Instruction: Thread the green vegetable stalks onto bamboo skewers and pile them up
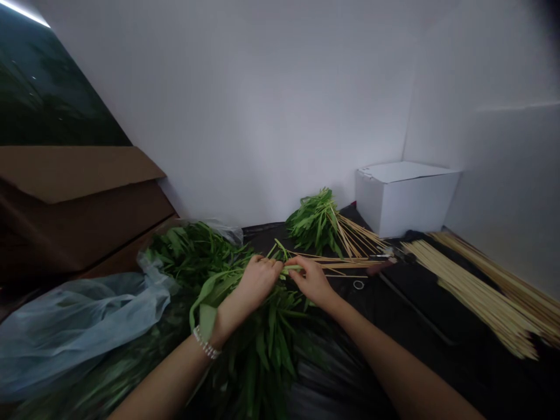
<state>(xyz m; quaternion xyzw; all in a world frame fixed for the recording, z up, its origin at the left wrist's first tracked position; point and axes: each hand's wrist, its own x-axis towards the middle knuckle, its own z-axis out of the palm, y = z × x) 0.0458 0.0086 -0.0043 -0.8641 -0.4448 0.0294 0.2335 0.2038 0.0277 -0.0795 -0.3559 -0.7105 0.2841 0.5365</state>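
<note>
My left hand [259, 279] is closed around a leafy green stem [221, 280], whose broad leaves trail back over my wrist. Its cut end passes across to my right hand [311, 280], where thumb and fingers pinch it. Beneath both hands lies a pile of leafy greens [273, 332], spilling toward me. Just behind my right hand, thin wooden sticks [345, 263] lie on the dark surface. Farther back rests a bunch of greens on sticks [315, 219], leaves to the left and bare stick ends to the right.
A clear plastic bag [87, 321] with more greens [192, 251] lies left, before a cardboard box [79, 216]. Right of centre are a small ring [359, 284], a dark flat case [431, 303] and bundled sticks [476, 297]. A white box [406, 201] stands by the wall.
</note>
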